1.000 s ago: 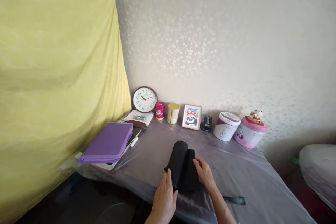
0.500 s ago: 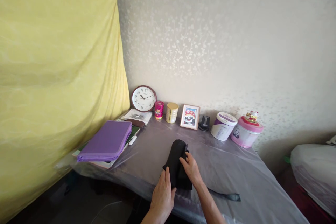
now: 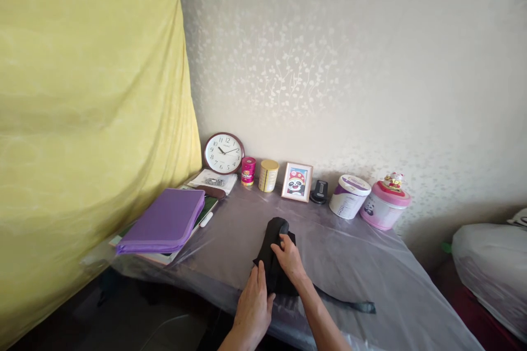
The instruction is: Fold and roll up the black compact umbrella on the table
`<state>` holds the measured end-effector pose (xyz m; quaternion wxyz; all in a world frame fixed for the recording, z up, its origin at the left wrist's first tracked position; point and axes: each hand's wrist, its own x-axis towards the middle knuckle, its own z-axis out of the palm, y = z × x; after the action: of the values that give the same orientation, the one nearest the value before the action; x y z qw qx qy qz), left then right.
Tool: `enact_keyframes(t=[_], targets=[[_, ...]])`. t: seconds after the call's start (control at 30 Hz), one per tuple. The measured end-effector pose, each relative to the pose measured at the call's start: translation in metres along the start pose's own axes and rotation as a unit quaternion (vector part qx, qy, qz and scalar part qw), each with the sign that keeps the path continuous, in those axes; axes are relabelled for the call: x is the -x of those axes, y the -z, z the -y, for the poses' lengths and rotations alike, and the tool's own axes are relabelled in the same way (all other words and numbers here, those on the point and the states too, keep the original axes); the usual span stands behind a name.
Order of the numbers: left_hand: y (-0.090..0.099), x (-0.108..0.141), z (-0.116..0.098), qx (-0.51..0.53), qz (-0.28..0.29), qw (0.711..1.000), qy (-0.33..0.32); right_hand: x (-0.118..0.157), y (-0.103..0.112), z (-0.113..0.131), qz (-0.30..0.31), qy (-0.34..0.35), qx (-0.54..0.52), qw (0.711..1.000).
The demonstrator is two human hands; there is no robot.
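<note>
On the table lies a black folded fabric bundle (image 3: 269, 247), long and narrow. A dark strap (image 3: 349, 303) trails from under its right side across the plastic cover. My left hand (image 3: 254, 296) grips the near left end of the bundle, fingers along its side and thumb at the near edge. Higher up, my right hand (image 3: 288, 259) has its fingers bent over the right part of the fabric, pressing or pinching it. What the bundle is, I cannot make out.
Left on the table (image 3: 329, 263) is a purple zipped folder (image 3: 162, 219) on papers, beside a white marker (image 3: 206, 219). Along the wall stand a clock (image 3: 224, 153), two tins, a picture frame (image 3: 297, 182), a black stapler-like object (image 3: 319, 192) and two tubs.
My right hand has shifted left over the bundle, and its right flap has folded inward. My left hand stays at the near left end. The view has moved slightly.
</note>
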<state>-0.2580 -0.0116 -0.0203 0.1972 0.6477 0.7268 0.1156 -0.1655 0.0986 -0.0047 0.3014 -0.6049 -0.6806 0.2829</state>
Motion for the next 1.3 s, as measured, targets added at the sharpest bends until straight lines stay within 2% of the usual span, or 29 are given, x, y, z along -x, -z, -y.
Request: enact_keyframes(t=[0.13,0.3,0.5,0.63,0.8,1.03,1.17,1.3], targets=[[-0.003,-0.002,0.002,-0.002,-0.007,1.000,-0.002,0.000,-0.003,0.006,0.022,-0.017,-0.013,1.000],[-0.009,-0.005,0.009,0.002,-0.042,0.999,-0.023,0.003,-0.006,0.017,0.095,-0.057,-0.125,0.986],[-0.008,-0.005,0.012,0.005,-0.057,0.998,-0.019,0.001,-0.009,0.015,0.144,-0.039,-0.177,0.973],[-0.007,-0.004,0.011,0.015,-0.078,0.997,-0.013,0.000,-0.014,0.010,0.156,-0.026,-0.162,0.974],[-0.012,-0.006,0.015,0.017,-0.124,0.991,-0.038,0.003,-0.016,0.008,0.160,0.039,-0.128,0.978],[-0.023,-0.007,0.020,0.052,-0.133,0.989,-0.046,0.006,-0.012,0.009,0.171,0.061,-0.129,0.975],[-0.013,-0.002,0.017,0.087,-0.139,0.985,-0.061,0.007,-0.011,0.012,0.183,0.046,-0.136,0.973],[-0.005,0.001,0.013,0.066,-0.103,0.991,-0.059,0.008,-0.011,0.013,0.179,0.043,-0.139,0.973]])
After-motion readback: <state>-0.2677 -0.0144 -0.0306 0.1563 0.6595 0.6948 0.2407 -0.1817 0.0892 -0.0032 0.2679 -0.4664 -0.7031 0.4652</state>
